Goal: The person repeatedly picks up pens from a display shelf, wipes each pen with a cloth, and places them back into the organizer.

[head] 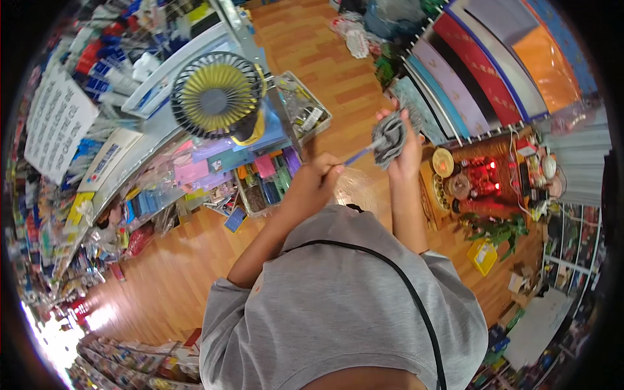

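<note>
My left hand (317, 181) grips the end of a thin blue handle (357, 157) in front of my chest. The handle slants up to the right and ends in a pale tip section (377, 144) that meets a bunched grey cloth (390, 139). My right hand (408, 146) holds this cloth from the right, fingers raised behind it. The cloth looks wrinkled and streaked with dark lines. Whatever sits inside its folds is hidden, so I cannot tell what tool the handle belongs to.
A black-and-yellow fan (217, 100) stands on the crowded display counter (161, 156) at left. Beyond it sits a white basket (307, 114). To the right are wrapping sheets on a rack (468, 73), a red-lit altar (480, 178), a plant (502, 234) and a yellow box (482, 257).
</note>
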### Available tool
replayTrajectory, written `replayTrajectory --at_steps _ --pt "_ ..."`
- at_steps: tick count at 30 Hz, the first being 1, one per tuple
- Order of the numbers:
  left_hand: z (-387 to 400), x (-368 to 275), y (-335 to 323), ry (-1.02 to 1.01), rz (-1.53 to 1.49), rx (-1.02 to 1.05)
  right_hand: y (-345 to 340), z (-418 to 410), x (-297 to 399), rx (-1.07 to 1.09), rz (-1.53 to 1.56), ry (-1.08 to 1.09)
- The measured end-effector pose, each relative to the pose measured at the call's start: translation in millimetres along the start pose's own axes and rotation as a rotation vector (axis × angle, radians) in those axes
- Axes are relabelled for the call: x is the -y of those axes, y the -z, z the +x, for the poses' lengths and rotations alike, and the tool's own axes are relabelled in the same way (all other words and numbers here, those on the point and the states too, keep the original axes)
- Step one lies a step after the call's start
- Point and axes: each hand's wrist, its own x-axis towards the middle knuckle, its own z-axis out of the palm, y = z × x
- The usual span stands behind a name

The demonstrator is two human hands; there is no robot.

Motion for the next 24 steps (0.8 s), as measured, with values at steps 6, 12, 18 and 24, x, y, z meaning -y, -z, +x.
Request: replayTrajectory --at_steps 6,12,18,24 --pt "17 14 -12 -0.238 -0.097 -0.262 -22 -25 -24 0.084 0.287 -0.152" --pt "4 -3 -10 0.127 -0.229 -0.050 -6 -19 -16 -0.008 -0.150 -0.102" --pt "0 18 -5 0.124 -0.365 -0.113 19 0 9 0.018 0.113 -0.047" --pt "9 12 -17 0.032 -0.226 -0.224 -14 -45 -42 0.080 -0.296 -0.220"
